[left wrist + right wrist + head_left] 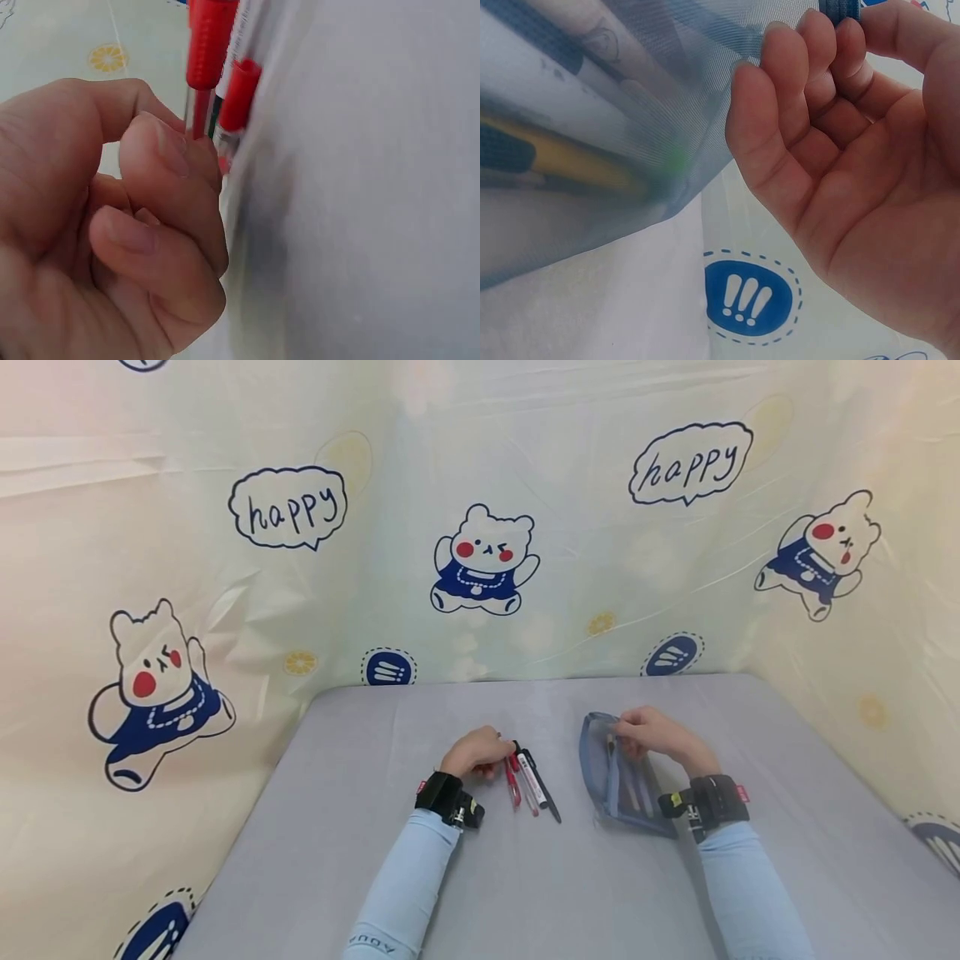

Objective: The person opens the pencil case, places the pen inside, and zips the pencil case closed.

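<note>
Left hand (476, 752): fingers curled, pinching a red pen (211, 45).
Right hand (654, 733): pinching the mesh pouch (586, 752) by its edge.
White marker (532, 779): beside the red pen, on the table (517, 885).

The counter (300, 893) is pale grey with rounded far corners. Near its middle, side by side and close together, lie a red pen (515, 789), a clear-barrelled red pen (531, 802), a white marker (532, 781) and a black pen (543, 787). Right of them, apart, a blue mesh pouch (626, 787) meets the counter along its lower edge.
</note>
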Tool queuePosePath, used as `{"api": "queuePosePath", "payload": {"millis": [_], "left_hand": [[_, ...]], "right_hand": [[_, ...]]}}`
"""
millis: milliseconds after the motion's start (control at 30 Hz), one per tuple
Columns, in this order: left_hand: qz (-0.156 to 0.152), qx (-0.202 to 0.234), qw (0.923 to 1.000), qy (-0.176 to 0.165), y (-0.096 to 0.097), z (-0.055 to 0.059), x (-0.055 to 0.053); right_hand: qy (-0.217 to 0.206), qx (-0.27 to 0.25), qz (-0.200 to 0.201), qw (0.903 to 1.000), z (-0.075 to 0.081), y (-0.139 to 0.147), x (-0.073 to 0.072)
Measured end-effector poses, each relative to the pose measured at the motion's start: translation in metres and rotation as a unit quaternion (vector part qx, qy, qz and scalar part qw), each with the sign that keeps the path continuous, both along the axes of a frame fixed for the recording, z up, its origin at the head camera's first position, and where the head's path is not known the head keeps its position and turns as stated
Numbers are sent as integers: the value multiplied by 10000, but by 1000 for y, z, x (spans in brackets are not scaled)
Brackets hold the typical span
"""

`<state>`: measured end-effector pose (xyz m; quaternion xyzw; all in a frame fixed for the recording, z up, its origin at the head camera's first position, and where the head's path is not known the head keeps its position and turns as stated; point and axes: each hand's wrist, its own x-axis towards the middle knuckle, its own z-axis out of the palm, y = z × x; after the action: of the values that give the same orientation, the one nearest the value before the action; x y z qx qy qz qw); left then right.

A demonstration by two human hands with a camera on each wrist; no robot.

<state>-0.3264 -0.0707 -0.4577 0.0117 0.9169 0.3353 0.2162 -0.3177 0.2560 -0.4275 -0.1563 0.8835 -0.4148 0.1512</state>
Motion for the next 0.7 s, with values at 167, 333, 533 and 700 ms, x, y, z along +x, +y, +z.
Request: {"api": "queuePosePath", "payload": {"millis": [167, 333, 533, 700], "left_hand": [[5, 510, 9987, 6, 1, 5, 2], [7, 784, 9969, 101, 5, 10, 2], [138, 1042, 9944, 113, 10, 14, 5], [109, 1257, 9918, 206, 14, 13, 5]], "right_hand": [[41, -46, 19, 10000, 0, 1, -1], [36, -57, 1, 10000, 1, 1, 0], [50, -64, 19, 10000, 1, 2, 0], [80, -13, 0, 10000, 0, 2, -2]]}}
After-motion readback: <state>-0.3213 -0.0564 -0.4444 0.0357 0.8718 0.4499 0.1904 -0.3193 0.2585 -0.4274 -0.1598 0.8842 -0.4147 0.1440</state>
